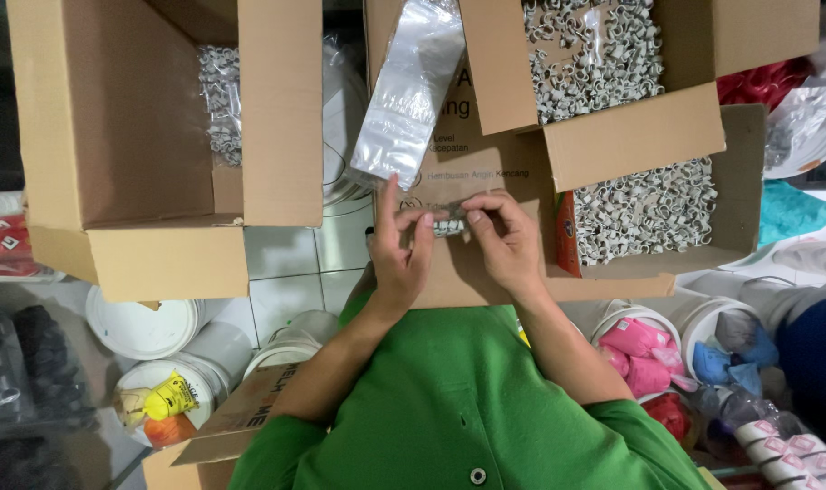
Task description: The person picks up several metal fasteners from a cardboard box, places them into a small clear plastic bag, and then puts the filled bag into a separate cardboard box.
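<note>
Hands, left hand (399, 243) and right hand (502, 238), pinch small bag (448, 222) between clip-filled boxes (613, 118).

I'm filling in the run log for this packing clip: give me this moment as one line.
left hand: holds clear plastic bag | right hand: pinches small grey clips at bag's mouth | open carton of grey clips alongside

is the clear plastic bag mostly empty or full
Mostly empty: the clear plastic bag stands flat and see-through above the hands, with only a small cluster of grey clips at its bottom.
</note>
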